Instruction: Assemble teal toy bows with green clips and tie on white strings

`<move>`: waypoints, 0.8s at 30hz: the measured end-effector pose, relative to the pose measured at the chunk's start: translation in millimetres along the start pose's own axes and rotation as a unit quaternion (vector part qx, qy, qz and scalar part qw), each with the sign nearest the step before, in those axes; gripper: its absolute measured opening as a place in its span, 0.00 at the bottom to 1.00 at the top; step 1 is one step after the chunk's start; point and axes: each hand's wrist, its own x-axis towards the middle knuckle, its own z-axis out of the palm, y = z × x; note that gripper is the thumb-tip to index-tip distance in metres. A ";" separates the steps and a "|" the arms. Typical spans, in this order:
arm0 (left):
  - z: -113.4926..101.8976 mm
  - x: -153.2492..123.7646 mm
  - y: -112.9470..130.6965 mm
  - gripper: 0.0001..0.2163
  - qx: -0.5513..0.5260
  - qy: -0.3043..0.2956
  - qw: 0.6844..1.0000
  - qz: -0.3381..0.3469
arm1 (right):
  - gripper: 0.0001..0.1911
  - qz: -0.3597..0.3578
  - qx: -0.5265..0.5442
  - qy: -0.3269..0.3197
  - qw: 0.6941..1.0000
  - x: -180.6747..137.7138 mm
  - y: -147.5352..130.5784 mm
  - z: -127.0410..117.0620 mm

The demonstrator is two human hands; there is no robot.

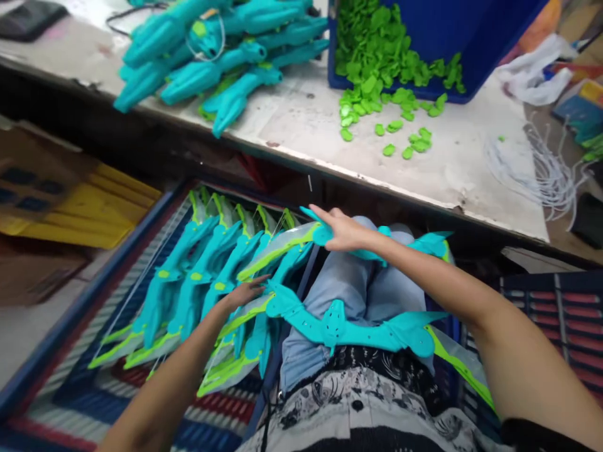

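Two turquoise toy bows with green limbs lie across my lap. My right hand [346,231] grips the left end of the farther toy bow [384,233], its index finger stretched along the turquoise part; my forearm hides some of this bow. The nearer toy bow [334,326] rests over my thighs near my waist. My left hand [245,294] has its fingers extended beside the left green limbs of the two bows; whether it touches one I cannot tell. Under and beyond it, several finished-looking toy bows [188,276] with white strings stand in a row in a woven-sided crate.
A worktable [301,125] runs across the front, bearing a pile of turquoise bow bodies [221,56]. A blue bin [471,50] spills small green pieces [377,69]. White strings [537,169] hang at the right. The crate's rim [85,307] is at my left.
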 end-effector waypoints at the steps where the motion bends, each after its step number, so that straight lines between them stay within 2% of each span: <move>1: -7.7 -1.7 6.7 0.22 0.000 0.076 0.997 -0.014 | 0.49 -0.012 0.006 0.004 1.000 10.8 -1.5 4.9; 3: -25.4 -11.2 22.9 0.18 -0.004 0.241 0.969 -0.050 | 0.47 -0.047 0.007 0.016 0.999 21.5 1.1 11.1; 5: -38.7 -31.6 44.5 0.19 -0.006 0.366 0.929 -0.052 | 0.41 -0.077 -0.007 0.052 0.996 12.5 8.7 10.2; 7: -39.3 -60.8 73.5 0.18 0.005 0.441 0.898 0.010 | 0.31 -0.075 -0.029 0.104 0.991 -16.5 17.4 3.3; 8: -33.6 -76.0 90.4 0.16 0.018 0.446 0.892 0.071 | 0.25 -0.061 -0.041 0.121 0.990 -36.9 20.8 -0.6; 9: -24.1 -89.5 108.2 0.14 0.042 0.407 0.901 0.140 | 0.19 -0.046 -0.053 0.118 0.990 -59.8 23.0 -3.5; 11: 2.7 -105.9 143.4 0.10 0.102 0.246 0.925 0.272 | 0.15 -0.034 -0.078 0.049 0.995 -108.3 21.8 -2.8; 13: 34.1 -103.4 173.8 0.12 0.171 0.125 0.908 0.362 | 0.22 -0.039 -0.112 -0.050 0.992 -152.5 12.9 9.1; 14: 49.7 -95.4 186.8 0.15 0.210 0.099 0.891 0.391 | 0.28 -0.039 -0.134 -0.087 0.986 -170.3 7.0 18.3; 16: 77.5 -70.8 209.4 0.24 0.294 0.096 0.853 0.420 | 0.36 -0.028 -0.175 -0.123 0.976 -195.2 -2.6 38.0; 17: 88.9 -56.8 219.7 0.29 0.334 0.097 0.835 0.425 | 0.36 -0.020 -0.189 -0.129 0.973 -202.9 -4.3 45.9; 19: 104.3 -32.1 238.0 0.34 0.404 0.090 0.805 0.425 | 0.27 -0.008 -0.205 -0.134 0.970 -213.2 0.2 54.3; 21: 109.2 -16.3 251.0 0.32 0.446 0.076 0.787 0.420 | 0.22 0.006 -0.215 -0.131 0.968 -222.7 12.3 53.3; 24: 102.2 -8.3 258.6 0.30 0.464 0.055 0.780 0.416 | 0.27 0.037 -0.213 -0.134 0.967 -239.8 32.9 44.9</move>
